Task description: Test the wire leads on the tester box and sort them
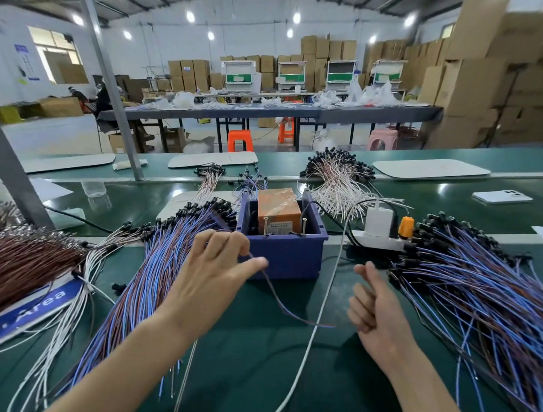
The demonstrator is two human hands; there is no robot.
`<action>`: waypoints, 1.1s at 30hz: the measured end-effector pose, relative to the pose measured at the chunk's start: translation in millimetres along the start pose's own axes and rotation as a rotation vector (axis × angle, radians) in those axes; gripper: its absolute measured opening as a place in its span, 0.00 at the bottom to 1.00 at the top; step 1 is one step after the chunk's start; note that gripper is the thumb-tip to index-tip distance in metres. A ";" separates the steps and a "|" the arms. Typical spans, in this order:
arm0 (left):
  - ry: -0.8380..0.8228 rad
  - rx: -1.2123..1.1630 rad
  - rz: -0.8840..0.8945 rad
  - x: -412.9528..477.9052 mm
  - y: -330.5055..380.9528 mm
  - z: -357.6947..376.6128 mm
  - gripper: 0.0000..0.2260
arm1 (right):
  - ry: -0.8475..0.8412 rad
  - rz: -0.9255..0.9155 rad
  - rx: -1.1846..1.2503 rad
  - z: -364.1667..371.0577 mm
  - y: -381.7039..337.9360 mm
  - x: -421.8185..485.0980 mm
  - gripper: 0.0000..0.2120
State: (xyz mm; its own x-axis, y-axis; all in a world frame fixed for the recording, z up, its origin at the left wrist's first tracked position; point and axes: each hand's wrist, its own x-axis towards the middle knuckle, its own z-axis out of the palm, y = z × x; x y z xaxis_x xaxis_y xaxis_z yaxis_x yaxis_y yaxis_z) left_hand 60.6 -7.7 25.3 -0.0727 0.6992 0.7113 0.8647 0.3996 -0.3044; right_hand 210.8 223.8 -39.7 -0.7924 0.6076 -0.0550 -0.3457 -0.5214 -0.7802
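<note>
Pinching a single thin wire lead [296, 317] between thumb and forefinger of the left hand [218, 265], just in front of the near wall of the blue bin [283, 256]. Trailing that lead down and to the right over the green table [256, 376], across a white cable [322, 304], with its bare tip just left of the right hand [376, 307] and not touching it. Holding nothing in the right hand, with fingers loosely curled toward the palm and thumb raised, near and right of the bin.

Inside the bin, an orange tester box [277, 210] wrapped in clear tape, with two upright screws [265, 226] at its near face. Just right of the bin, a white power strip [377, 241] carrying a white charger [378, 220] and an orange plug [406, 225].

On the left, fanned out beside and under the left forearm, a thick pile of blue-and-brown leads [155, 272] with black caps at the far ends. On the right, a second blue-and-brown pile [478, 296], spread well past the right wrist. Farther back, beyond the bin and to its right, a heap of white leads [336, 183]. At the far left, a brown bundle [22, 257] lying over a blue sign [32, 313]. Far right on the table, flat, a white phone [502, 196].
</note>
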 end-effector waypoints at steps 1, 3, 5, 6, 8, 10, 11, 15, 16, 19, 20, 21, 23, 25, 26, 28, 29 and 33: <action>0.041 -0.042 -0.004 5.2 10.4 -2.0 0.17 | -0.043 0.018 -0.038 4.1 4.3 -1.2 0.15; 0.066 -0.137 0.024 15.5 29.5 -1.2 0.16 | -0.112 0.071 -0.098 11.4 11.5 -3.4 0.17; 0.033 -0.223 0.077 20.5 48.3 5.9 0.14 | -0.168 0.126 -0.148 15.9 16.9 -5.5 0.18; 0.000 -0.257 0.112 21.0 57.8 11.2 0.14 | -0.194 0.136 -0.173 17.1 18.8 -6.6 0.19; -0.072 -0.305 0.185 18.0 74.6 24.7 0.15 | -0.222 0.121 -0.217 17.0 19.7 -8.4 0.20; -0.130 -0.326 0.217 13.2 84.7 37.8 0.17 | -0.206 0.092 -0.246 14.6 19.8 -8.4 0.21; -0.155 -0.331 0.205 11.4 86.4 42.3 0.18 | -0.196 0.070 -0.249 13.8 20.1 -8.1 0.20; -0.212 -0.363 0.131 5.8 79.9 51.9 0.16 | -0.166 -0.007 -0.264 15.1 24.6 -6.9 0.16; -0.226 -0.367 0.129 3.8 77.7 52.9 0.16 | -0.154 -0.011 -0.274 15.1 25.8 -6.1 0.14; -0.219 -0.453 0.050 -3.8 74.2 54.9 0.20 | -0.110 -0.012 -0.322 14.5 29.1 -3.7 0.16; -0.196 -0.556 -0.058 -6.0 73.5 55.1 0.22 | -0.106 -0.023 -0.345 15.4 30.0 -4.1 0.17; -0.163 -0.688 -0.207 -7.9 73.2 55.6 0.23 | -0.115 -0.044 -0.366 16.9 30.6 -5.1 0.17; -0.088 -0.926 -0.492 -11.4 73.3 59.6 0.20 | -0.142 -0.112 -0.433 22.4 32.1 -7.8 0.12; -0.037 -1.032 -0.659 -11.0 77.3 62.4 0.14 | -0.145 -0.226 -0.629 27.8 35.7 -8.2 0.07; -0.024 -1.062 -0.701 -9.9 79.7 63.7 0.12 | -0.162 -0.274 -0.725 30.6 38.3 -7.5 0.06; -0.011 -1.104 -0.754 -7.3 81.7 66.3 0.10 | -0.202 -0.332 -0.876 37.6 44.2 -4.6 0.07; -0.004 -1.116 -0.779 -6.6 80.7 68.1 0.10 | -0.213 -0.362 -0.935 40.8 46.9 -2.5 0.07; 0.056 -1.146 -0.864 -6.7 71.1 72.5 0.08 | -0.239 -0.442 -1.073 48.9 53.1 10.4 0.06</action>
State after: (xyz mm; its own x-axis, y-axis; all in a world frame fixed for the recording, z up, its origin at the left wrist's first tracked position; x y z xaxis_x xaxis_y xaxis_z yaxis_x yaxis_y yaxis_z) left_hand 86.5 59.0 -47.1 -0.7757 0.4541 0.4382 0.4788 -0.0288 0.8775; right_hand 159.6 173.0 -51.3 -0.8231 0.4223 0.3798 -0.1047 0.5445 -0.8322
